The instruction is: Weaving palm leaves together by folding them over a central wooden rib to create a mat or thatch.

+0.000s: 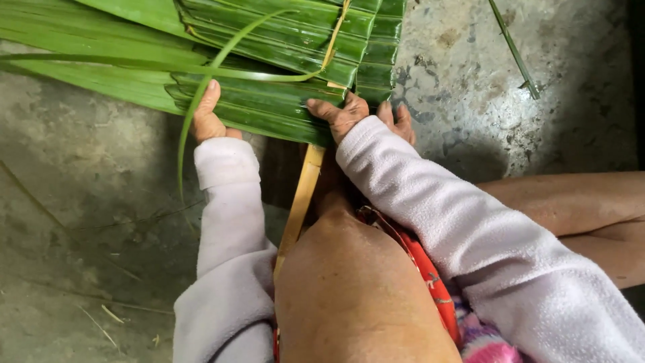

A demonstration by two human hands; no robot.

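- On the concrete floor [80, 202], one mat of folded green palm leaves [282, 40] lies spread across the top of the view, its strips overlapping in rows.
- One pale bamboo strip [302, 195] runs from under the mat's near edge down between the two arms, and shows again higher up among the leaves.
- One loose leaf blade [201, 87] curls over the mat and hangs down past the left hand.
- Left hand [207, 117]: its fingers are pressed flat on the near edge of the mat, not clenched; whether the thumb grips underneath cannot be told.
- Right hand [359, 115]: it clasps the mat's edge just beside the bamboo strip, thumb on top, the other fingers curled around the end.
- Both arms wear pale fleece sleeves [430, 208]; one bare knee [349, 289] rises between them.
- One separate thin green stalk [514, 50] lies on the floor well apart, at upper right.
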